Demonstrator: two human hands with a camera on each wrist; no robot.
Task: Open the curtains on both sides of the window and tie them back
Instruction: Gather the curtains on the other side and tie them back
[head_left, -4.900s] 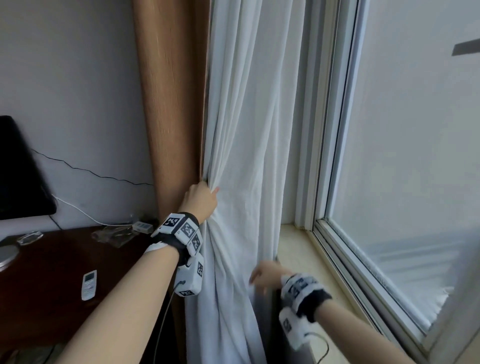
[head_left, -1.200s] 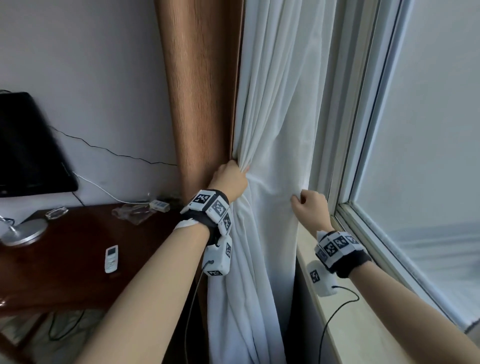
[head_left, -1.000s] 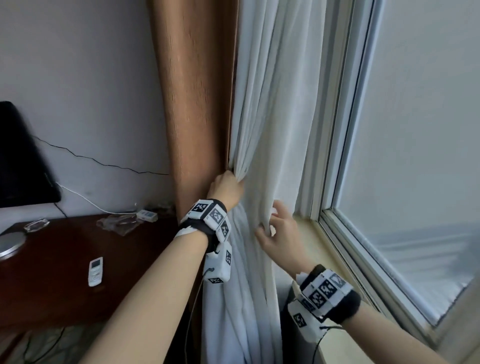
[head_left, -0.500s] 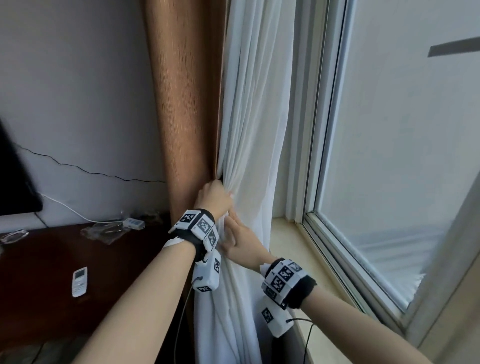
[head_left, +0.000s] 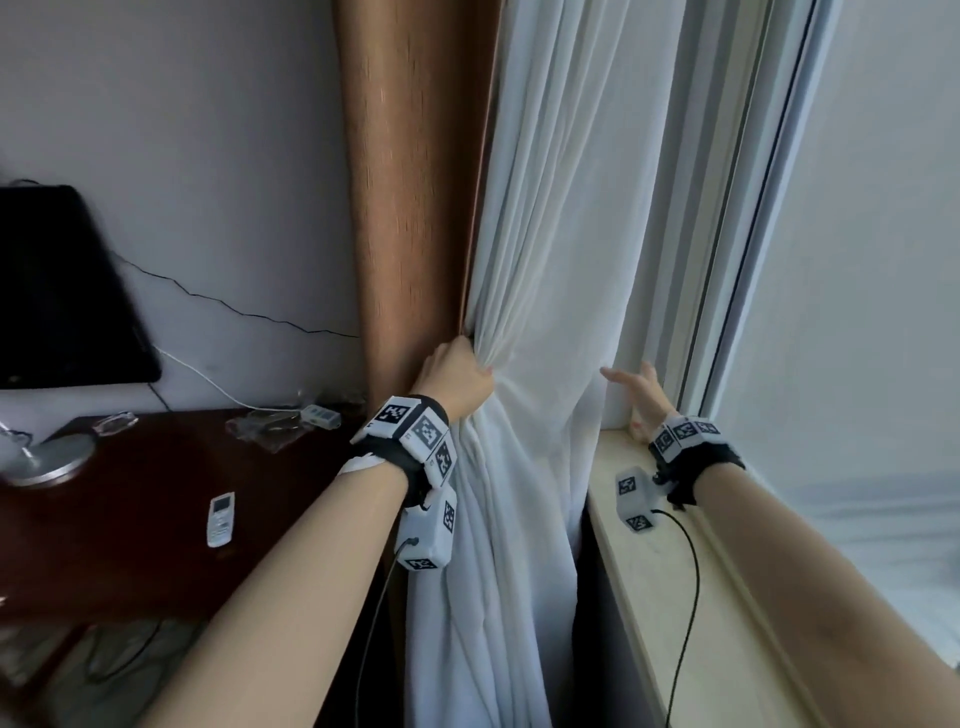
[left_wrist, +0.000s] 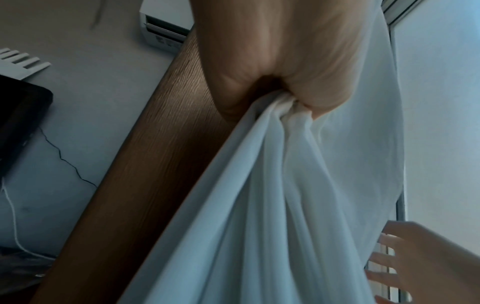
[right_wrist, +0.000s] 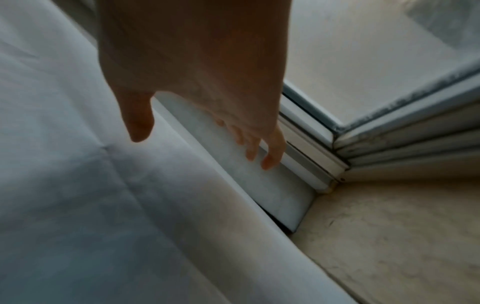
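Her left hand (head_left: 457, 375) stays fisted, fingers clamped on the bunched white curtain (head_left: 540, 291) beside the brown drape (head_left: 415, 182); her right hand (head_left: 641, 397) has let go, fingers spread near the window frame (head_left: 727, 260).

A lived-in room: dark screen (head_left: 57, 291), wooden desk (head_left: 130, 519), remote (head_left: 221, 519), curtained window (head_left: 857, 260)

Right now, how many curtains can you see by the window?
2. The white curtain is bunched in the left hand; the brown curtain hangs just left of it. More may be out of view.
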